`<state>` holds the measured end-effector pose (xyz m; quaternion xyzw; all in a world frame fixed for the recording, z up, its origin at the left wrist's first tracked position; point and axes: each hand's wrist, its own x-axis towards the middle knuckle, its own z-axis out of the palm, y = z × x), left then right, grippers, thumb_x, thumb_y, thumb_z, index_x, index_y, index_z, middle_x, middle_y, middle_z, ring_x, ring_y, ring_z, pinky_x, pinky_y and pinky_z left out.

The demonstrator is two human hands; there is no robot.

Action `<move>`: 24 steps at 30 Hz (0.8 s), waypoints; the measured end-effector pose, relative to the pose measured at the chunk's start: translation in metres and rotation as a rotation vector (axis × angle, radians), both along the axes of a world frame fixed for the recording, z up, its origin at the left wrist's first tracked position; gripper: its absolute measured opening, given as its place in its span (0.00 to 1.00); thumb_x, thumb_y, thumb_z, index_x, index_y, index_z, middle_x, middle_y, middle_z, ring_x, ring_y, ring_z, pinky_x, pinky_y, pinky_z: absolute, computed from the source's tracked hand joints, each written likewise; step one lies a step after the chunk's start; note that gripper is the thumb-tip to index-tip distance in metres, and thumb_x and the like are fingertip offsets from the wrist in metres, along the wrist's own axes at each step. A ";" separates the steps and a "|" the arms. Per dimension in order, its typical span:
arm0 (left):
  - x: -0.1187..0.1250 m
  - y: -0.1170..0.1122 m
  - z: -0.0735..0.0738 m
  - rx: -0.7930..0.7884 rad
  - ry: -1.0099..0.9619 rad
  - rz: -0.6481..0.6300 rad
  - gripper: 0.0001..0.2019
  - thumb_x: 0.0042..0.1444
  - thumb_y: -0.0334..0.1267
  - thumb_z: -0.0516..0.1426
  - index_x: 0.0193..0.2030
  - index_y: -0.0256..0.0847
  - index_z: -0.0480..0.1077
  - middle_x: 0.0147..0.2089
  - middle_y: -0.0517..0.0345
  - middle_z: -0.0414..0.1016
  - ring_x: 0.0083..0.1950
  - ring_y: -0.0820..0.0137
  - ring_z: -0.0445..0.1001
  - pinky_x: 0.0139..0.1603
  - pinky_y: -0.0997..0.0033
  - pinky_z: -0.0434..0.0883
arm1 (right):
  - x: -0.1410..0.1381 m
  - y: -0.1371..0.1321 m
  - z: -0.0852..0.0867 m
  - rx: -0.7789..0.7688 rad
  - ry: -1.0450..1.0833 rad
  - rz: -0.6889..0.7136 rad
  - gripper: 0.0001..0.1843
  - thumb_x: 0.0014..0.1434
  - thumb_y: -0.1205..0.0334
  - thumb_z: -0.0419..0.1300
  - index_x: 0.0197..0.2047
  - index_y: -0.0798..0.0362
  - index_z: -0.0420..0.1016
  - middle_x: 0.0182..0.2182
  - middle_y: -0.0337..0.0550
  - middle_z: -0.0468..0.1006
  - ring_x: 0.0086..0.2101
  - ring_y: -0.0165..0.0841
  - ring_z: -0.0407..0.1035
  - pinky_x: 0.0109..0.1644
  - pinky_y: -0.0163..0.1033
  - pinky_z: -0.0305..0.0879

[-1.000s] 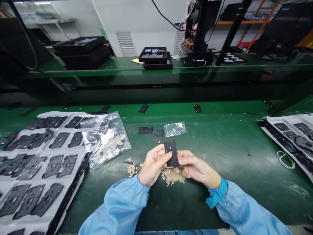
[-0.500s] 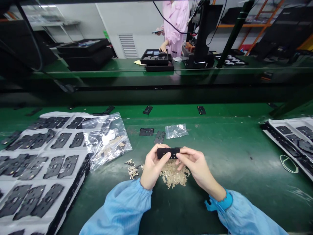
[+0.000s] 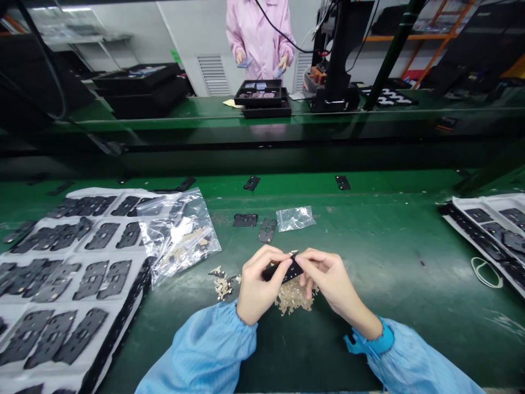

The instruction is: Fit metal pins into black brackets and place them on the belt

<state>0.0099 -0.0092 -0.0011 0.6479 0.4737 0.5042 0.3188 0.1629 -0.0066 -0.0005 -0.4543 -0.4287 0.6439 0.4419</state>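
My left hand and my right hand meet over the green bench, both closed on a small flat black plate held between them. The right fingertips pinch at the plate's upper edge, where a tiny tan piece shows. Just under my hands lies a heap of small tan parts, with a few more scattered to the left. Both arms wear light blue sleeves.
A white tray of black plates fills the left, with a clear bag of tan parts on its edge. Loose black plates and a small clear bag lie ahead. Another tray sits right. A person in pink stands beyond the far bench.
The black plate went from upright and face-on to held flat and low between both hands. The person in pink came into view behind the far bench and moved left.
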 end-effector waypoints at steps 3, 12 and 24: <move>0.000 0.000 0.001 0.056 0.036 0.005 0.03 0.52 0.28 0.58 0.33 0.38 0.72 0.33 0.56 0.71 0.35 0.71 0.72 0.36 0.72 0.68 | 0.000 -0.001 -0.004 0.002 -0.018 -0.002 0.13 0.54 0.55 0.62 0.33 0.59 0.77 0.16 0.35 0.69 0.12 0.24 0.63 0.12 0.28 0.65; 0.003 -0.003 -0.001 0.135 0.063 0.012 0.06 0.52 0.25 0.58 0.34 0.38 0.72 0.33 0.56 0.71 0.35 0.71 0.71 0.36 0.72 0.68 | -0.002 -0.001 -0.004 -0.026 0.000 -0.008 0.12 0.54 0.55 0.62 0.30 0.57 0.75 0.15 0.32 0.66 0.11 0.22 0.62 0.12 0.26 0.64; -0.002 0.000 0.004 -0.072 -0.055 -0.028 0.04 0.54 0.30 0.56 0.37 0.38 0.71 0.34 0.55 0.70 0.34 0.71 0.72 0.35 0.73 0.70 | -0.002 -0.001 0.002 0.104 -0.027 0.025 0.10 0.52 0.58 0.64 0.35 0.55 0.76 0.29 0.38 0.67 0.21 0.25 0.68 0.22 0.33 0.73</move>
